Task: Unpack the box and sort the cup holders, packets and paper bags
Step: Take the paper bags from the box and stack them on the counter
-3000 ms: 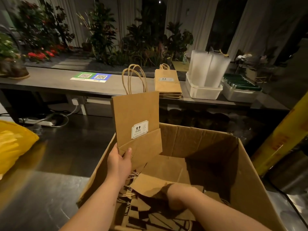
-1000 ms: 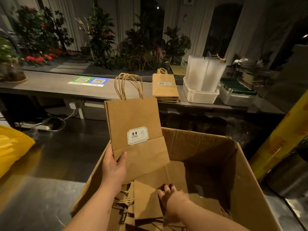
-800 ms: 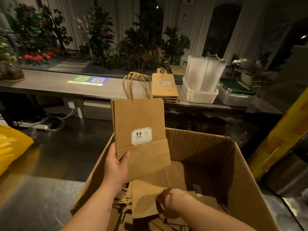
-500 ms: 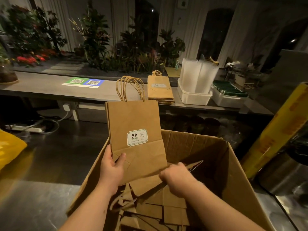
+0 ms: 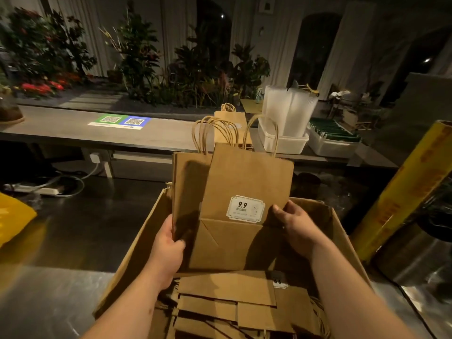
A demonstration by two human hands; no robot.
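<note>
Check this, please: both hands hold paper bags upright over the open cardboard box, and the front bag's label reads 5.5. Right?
No. The head view shows the label on the front bag reads 9.9, not 5.5. Otherwise right: left hand and right hand hold paper bags upright over the open cardboard box.

A: Any way into the cardboard box (image 5: 141, 241)?
B: Only from above, and tightly. The upright paper bags (image 5: 247, 177) block the middle, and flat bags (image 5: 227, 287) cover its floor.
A: And around it?
B: The steel surface (image 5: 49, 302) on the left offers open room — a yellow roll (image 5: 403, 192) leans close on the right.
</note>
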